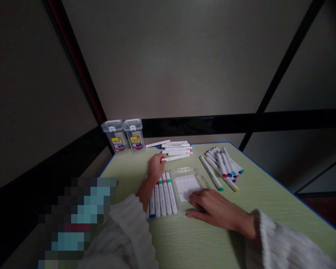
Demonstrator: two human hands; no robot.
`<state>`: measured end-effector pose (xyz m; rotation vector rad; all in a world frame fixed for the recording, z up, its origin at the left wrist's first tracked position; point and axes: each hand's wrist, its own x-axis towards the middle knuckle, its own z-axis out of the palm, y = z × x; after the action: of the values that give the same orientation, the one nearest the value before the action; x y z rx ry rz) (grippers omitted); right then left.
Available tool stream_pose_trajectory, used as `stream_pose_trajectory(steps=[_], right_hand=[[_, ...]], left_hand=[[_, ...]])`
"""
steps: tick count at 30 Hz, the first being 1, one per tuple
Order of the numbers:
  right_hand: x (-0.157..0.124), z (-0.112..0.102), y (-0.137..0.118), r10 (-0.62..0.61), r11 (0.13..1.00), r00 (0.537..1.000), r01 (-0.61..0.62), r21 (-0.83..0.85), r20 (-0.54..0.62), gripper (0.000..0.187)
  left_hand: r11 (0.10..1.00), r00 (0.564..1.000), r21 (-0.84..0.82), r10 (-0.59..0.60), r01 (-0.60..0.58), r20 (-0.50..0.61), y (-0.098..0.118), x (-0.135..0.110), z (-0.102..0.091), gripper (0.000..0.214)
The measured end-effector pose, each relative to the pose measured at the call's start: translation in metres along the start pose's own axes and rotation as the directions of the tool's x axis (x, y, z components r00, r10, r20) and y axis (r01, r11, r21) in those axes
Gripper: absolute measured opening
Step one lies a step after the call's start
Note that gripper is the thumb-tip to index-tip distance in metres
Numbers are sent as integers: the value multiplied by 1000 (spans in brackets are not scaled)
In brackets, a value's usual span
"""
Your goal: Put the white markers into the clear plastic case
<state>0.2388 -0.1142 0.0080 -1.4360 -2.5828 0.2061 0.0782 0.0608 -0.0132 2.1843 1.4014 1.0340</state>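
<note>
My left hand [156, 168] reaches over a row of white markers [164, 198] with coloured bands, lying side by side in one half of a clear plastic case [183, 170]. Its fingers are closed on the orange-tipped end of a white marker [177, 157], at the near edge of a loose pile of markers [177, 148]. My right hand [212, 207] rests palm down at the case's right side, thumb and fingers apart, fingertips on a white insert [186, 186] in the other half. The lower ends of some fingers are hard to make out.
Two lidded clear plastic boxes [117, 140] with yellow labels stand at the table's back left. On the right lies a heap of markers [226, 162] with coloured ends, beside a green-ended marker [212, 173]. The table [190, 243] has a blue edge and meets a panelled wall.
</note>
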Motion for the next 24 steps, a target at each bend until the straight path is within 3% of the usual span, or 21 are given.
stream_pose_trajectory(steps=[7,14,19,24], right_hand=[[-1,0,1,-1,1000,1000,1,-5,7,31],[-1,3,2,-22,1000,1000,22,-17,-5,29],[-1,1,2,-26,1000,1000,26,-10,-12,29],[-1,1,3,-35,999,999,34,-16,-21,31]], left_hand=[[943,987,-314,-140,108,-81,7,1,-1,5],[752,951,-639,-291,160,-105,9,7,-6,5],[630,925,-748,-376,208,-60,6,9,-6,16],[587,900,-775,-433,232,-58,5,9,-7,26]])
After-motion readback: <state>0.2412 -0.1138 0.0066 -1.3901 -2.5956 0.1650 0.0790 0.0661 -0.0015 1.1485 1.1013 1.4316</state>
